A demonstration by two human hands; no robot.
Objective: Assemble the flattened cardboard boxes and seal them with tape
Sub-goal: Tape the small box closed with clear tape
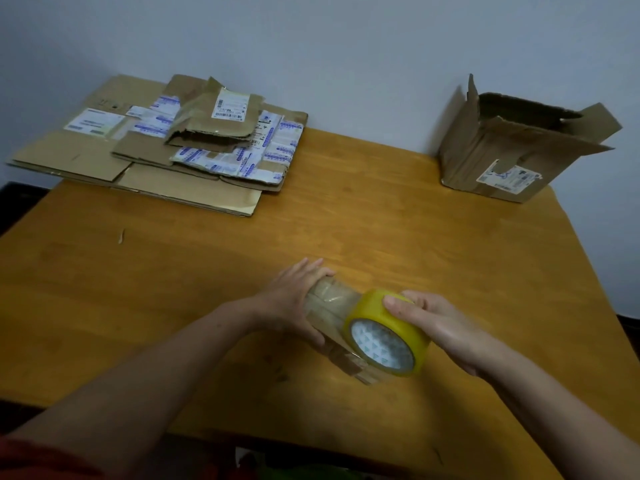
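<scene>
A small cardboard box (pixel 329 306) lies on the wooden table (pixel 381 209) near its front edge. My left hand (pixel 294 299) grips the box's left end, thumb below and fingers over the top. My right hand (pixel 433 323) holds a yellow roll of clear tape (pixel 388 332) against the box's right side. A strip of tape runs from the roll over the box. Much of the box is hidden by my hand and the roll.
A stack of flattened cardboard boxes (pixel 156 147) with shipping labels lies at the table's back left. An assembled box (pixel 512 150) with its top flaps open stands at the back right. A grey wall rises behind the table.
</scene>
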